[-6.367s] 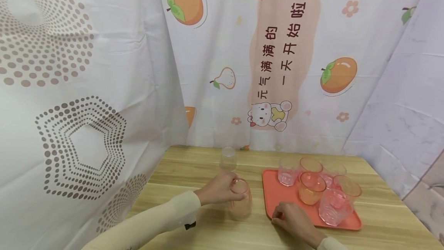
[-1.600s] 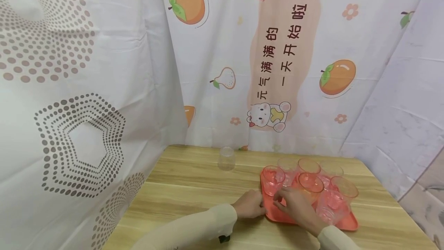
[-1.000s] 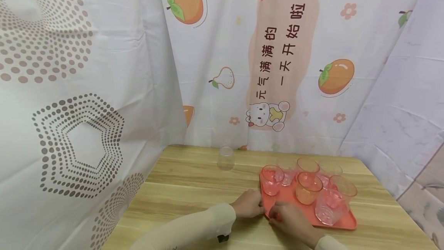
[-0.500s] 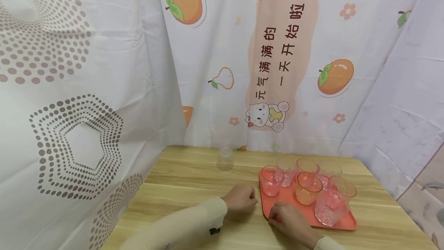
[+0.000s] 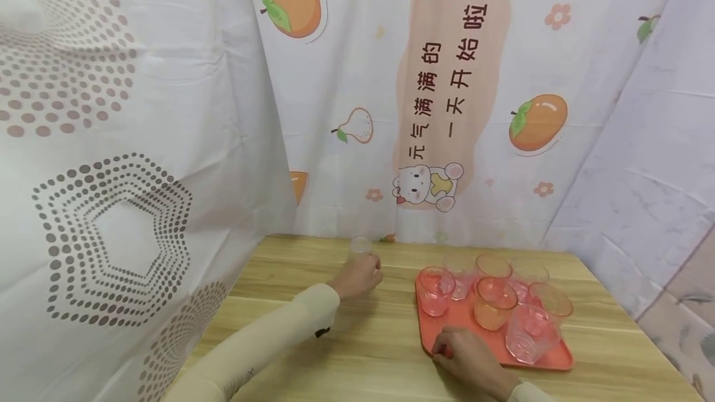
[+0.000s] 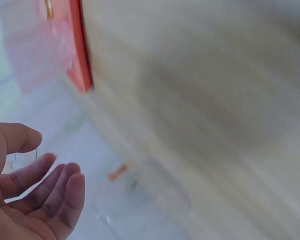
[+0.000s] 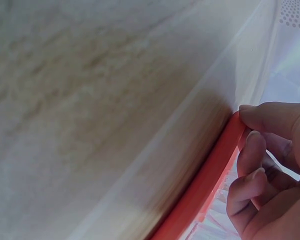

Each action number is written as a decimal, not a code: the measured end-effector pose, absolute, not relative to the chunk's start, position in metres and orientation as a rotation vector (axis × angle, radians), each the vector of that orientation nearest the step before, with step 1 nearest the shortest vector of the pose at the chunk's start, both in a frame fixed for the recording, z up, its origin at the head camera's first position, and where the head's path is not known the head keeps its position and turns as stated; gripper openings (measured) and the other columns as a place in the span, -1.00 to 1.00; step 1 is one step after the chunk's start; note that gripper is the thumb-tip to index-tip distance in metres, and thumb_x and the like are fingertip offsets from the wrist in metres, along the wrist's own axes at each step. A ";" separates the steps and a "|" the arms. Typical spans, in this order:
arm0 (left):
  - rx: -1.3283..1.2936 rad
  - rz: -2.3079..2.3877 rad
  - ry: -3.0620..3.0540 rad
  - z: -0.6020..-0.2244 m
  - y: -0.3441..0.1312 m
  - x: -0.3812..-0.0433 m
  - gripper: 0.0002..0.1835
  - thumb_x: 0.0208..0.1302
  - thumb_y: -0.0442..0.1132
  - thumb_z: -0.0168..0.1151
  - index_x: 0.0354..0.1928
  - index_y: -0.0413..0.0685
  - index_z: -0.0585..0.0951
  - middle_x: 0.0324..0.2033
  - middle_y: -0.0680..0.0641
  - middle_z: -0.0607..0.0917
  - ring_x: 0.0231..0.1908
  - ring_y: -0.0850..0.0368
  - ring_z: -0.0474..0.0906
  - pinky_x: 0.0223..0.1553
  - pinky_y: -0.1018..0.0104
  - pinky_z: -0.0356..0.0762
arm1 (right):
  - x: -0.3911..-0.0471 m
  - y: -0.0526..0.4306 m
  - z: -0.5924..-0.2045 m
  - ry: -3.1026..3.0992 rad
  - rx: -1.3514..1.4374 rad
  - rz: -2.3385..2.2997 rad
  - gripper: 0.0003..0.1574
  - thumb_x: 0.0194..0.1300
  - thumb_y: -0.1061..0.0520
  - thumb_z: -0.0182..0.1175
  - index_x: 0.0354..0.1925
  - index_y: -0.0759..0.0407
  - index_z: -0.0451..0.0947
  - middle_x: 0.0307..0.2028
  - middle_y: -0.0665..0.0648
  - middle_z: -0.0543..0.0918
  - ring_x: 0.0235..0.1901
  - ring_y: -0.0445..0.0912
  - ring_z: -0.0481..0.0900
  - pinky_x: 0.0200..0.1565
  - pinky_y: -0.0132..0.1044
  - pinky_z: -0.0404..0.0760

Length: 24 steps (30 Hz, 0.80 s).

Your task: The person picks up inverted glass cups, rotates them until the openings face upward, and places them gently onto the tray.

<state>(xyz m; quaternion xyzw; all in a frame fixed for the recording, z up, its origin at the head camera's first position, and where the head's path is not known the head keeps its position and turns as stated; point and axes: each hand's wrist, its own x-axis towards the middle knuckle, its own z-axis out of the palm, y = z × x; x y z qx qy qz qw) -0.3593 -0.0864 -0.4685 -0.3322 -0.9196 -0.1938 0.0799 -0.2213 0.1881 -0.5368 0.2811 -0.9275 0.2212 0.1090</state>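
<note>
In the head view my left hand (image 5: 357, 276) is out over the table, right in front of a clear glass (image 5: 360, 244) and partly covering it. Its fingers (image 6: 50, 187) are loosely bent in the left wrist view, thumb apart, with nothing between them; the glass is only a blur there. My right hand (image 5: 468, 357) pinches the near left corner of a red tray (image 5: 432, 329) between thumb and fingers, the rim (image 7: 210, 175) showing in the right wrist view. A pink glass (image 5: 436, 293) stands on the tray's left side.
Several more glasses crowd the tray, among them an amber one (image 5: 494, 306) and a faceted clear one (image 5: 530, 337). Behind the wooden table (image 5: 313, 352) hangs a printed curtain (image 5: 335, 191), and another curtain (image 5: 212, 203) closes the left side.
The pink glass, earlier gripped by my left hand over the table, now stands on the tray. My left hand has left the tray's edge and moved away toward the clear glass.
</note>
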 end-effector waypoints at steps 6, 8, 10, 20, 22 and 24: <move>-0.857 -0.467 -2.706 -0.455 -0.097 -0.384 -0.78 0.39 -0.27 0.21 -0.10 -0.30 0.68 -0.14 -0.18 0.68 -0.19 0.00 0.66 -0.18 0.21 0.66 | -0.222 0.191 -0.535 -2.741 0.808 0.664 -0.75 0.07 0.16 0.56 -0.46 -0.14 0.66 -0.44 -0.30 0.51 -0.43 -0.38 0.43 -0.39 -0.33 0.51; -0.832 -0.444 -2.719 -0.453 -0.101 -0.391 -0.75 0.40 -0.26 0.23 -0.05 -0.33 0.67 -0.12 -0.21 0.68 -0.13 -0.06 0.66 -0.13 0.15 0.66 | -0.222 0.192 -0.534 -2.749 0.805 0.671 -0.75 0.08 0.15 0.56 -0.46 -0.13 0.66 -0.44 -0.29 0.52 -0.42 -0.38 0.44 -0.38 -0.33 0.51; -0.812 -0.384 -2.716 -0.454 -0.105 -0.397 -0.69 0.42 -0.22 0.28 0.02 -0.35 0.65 -0.09 -0.24 0.66 -0.09 -0.09 0.63 -0.10 0.13 0.65 | -0.223 0.192 -0.533 -2.754 0.806 0.678 -0.76 0.09 0.15 0.56 -0.45 -0.13 0.67 -0.43 -0.29 0.53 -0.42 -0.38 0.45 -0.38 -0.33 0.52; -0.716 -0.237 -2.742 -0.458 -0.113 -0.418 -0.49 0.38 -0.07 0.38 0.06 -0.44 0.57 -0.13 -0.26 0.57 -0.09 -0.11 0.51 -0.09 0.10 0.62 | -0.226 0.190 -0.532 -2.749 0.840 0.701 -0.79 0.11 0.15 0.55 -0.43 -0.13 0.69 -0.42 -0.29 0.53 -0.42 -0.36 0.46 -0.38 -0.35 0.51; -0.716 -0.226 -2.740 -0.460 -0.112 -0.420 -0.50 0.37 -0.06 0.38 0.02 -0.44 0.58 -0.16 -0.26 0.58 -0.12 -0.12 0.51 -0.10 0.07 0.61 | -0.227 0.190 -0.532 -2.750 0.841 0.708 -0.79 0.11 0.15 0.55 -0.43 -0.12 0.69 -0.43 -0.28 0.53 -0.42 -0.36 0.47 -0.38 -0.35 0.51; -0.728 -0.191 -2.729 -0.464 -0.111 -0.421 -0.49 0.36 -0.05 0.39 -0.02 -0.45 0.60 -0.18 -0.27 0.60 -0.14 -0.13 0.53 -0.08 0.05 0.60 | -0.227 0.190 -0.534 -2.754 0.842 0.716 -0.80 0.11 0.15 0.55 -0.43 -0.12 0.70 -0.43 -0.28 0.54 -0.42 -0.37 0.47 -0.38 -0.36 0.52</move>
